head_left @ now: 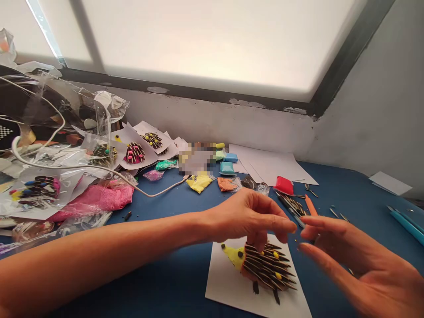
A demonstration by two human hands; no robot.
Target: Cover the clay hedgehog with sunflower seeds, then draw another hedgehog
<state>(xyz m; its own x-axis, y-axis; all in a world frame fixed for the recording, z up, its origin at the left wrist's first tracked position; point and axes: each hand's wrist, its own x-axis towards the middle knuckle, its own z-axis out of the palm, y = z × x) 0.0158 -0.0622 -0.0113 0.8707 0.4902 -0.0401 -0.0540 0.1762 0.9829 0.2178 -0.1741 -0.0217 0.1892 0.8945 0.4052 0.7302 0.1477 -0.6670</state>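
Observation:
A hedgehog figure made of clay and dark striped seeds lies on a white paper sheet. It has a yellow clay face, dark eyes and nose, yellow dots among the spines and dark legs. My left hand is over the upper part of the hedgehog, thumb and fingers pinched together. Whatever lies in that pinch is too small to make out. To the right, my right hand faces it with thumb and forefinger apart and nothing visible between them.
Behind my hands are a red clay packet, a seed pile, an orange tool and a yellow clay packet. Finished hedgehogs, plastic wrap, a pink cloth and a white cable crowd the left. Blue tweezers lie right.

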